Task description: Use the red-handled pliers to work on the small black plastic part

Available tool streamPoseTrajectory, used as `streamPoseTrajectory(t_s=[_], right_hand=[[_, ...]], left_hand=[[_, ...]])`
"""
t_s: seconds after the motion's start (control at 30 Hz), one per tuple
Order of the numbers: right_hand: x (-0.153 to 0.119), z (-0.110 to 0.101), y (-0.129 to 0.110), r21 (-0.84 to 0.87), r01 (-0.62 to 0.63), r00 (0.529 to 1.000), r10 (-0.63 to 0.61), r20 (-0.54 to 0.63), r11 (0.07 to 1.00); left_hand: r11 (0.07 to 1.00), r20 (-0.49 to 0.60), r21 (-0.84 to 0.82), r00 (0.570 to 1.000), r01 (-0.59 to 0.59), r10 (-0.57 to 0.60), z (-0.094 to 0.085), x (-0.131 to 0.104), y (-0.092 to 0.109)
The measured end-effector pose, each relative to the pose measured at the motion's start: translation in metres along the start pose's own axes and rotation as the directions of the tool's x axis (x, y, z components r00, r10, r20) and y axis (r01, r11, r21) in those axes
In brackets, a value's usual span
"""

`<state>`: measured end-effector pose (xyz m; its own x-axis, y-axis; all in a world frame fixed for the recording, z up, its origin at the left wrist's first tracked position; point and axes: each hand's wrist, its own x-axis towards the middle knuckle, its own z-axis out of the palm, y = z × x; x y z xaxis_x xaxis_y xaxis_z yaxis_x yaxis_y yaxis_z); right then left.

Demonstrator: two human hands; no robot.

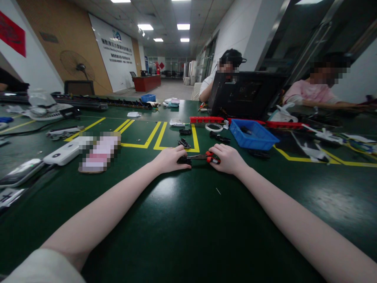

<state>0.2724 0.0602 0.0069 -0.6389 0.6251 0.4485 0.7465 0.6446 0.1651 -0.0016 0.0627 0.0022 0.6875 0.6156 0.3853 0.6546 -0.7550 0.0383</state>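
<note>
My right hand [228, 158] grips the red-handled pliers [206, 157] on the green table [188, 220]. Their nose reaches a small black part [184, 159] that my left hand [171, 159] pinches, just before the yellow lines [160, 135]. Blue bin [253, 135] lies near, right.

Dim overall; light comes from the ceiling panels [183, 26] at 12 o'clock, which blow out white. A soft glare patch sits on the green table [165, 188] near centre. Wide-angle distortion bends the edges, and faces and 1 object at 9 o'clock are pixelated.
</note>
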Motion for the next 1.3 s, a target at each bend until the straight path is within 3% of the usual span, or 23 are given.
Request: streamPoseTrajectory(t_s=[0.2, 0.63, 1.3], right_hand=[[0.0002, -0.0013, -0.0005, 0.024, 0.005, 1.0, -0.005, 0.004, 1.0], [-0.0002, 0.0001, -0.0003, 0.037, -0.01, 1.0, 0.01, -0.002, 0.999], [-0.0009, -0.0003, -0.0003, 0.097, -0.028, 0.999, 0.03, -0.02, 0.995]], left_hand=[[0.996, -0.005, -0.088, 1.0, -0.006, 0.006, 0.0014, -0.0003, -0.0011], [0.98, -0.088, -0.11, 0.984, -0.166, 0.157, 0.0064, -0.0019, -0.0053], [0.935, -0.137, -0.326, 0.986, -0.137, 0.097, 0.0095, -0.0022, -0.0081]])
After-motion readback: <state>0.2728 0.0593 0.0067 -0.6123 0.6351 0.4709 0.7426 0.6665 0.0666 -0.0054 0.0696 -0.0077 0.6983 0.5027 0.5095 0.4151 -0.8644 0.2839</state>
